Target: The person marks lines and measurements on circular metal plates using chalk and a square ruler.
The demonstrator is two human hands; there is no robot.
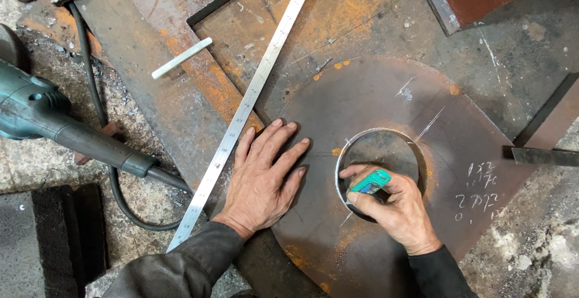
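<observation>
**Marker at the ring's near rim**

Inside the near-left arc of the steel ring [380, 153], the right hand [395, 210] pinches a short teal marker [370, 181], fingers curled tight around it, its long axis slanting up to the right. Ring and marker lie just right of the left hand [265, 174], which presses flat, fingers spread, on the rusty round plate [362, 99] at its left edge. Chalk figures sit white near the plate's right edge; a steel ruler [244, 108] runs diagonally beside the left hand
</observation>
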